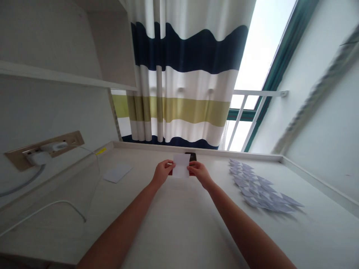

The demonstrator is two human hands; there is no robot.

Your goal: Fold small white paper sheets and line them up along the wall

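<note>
A small white sheet of paper [181, 166] is held up between my two hands near the back of the desk. My left hand [162, 172] pinches its left edge between thumb and fingers. On the opposite edge, my right hand [201, 173] grips it the same way. Behind the sheet, a dark object [192, 156] like a phone shows in part. Something red peeks out beside the fingers on both sides, mostly hidden. Over on the left lies a flat white stack of paper [117, 173]. Rows of folded white paper pieces [258, 186] cover part of the right side.
The pale desk [174, 228] has a raised rim along its back and sides. White cables [64, 202] run across its left part from plugs in a wall socket [47, 149]. A shelf [56, 74] overhangs the left; a striped curtain [190, 108] hangs behind.
</note>
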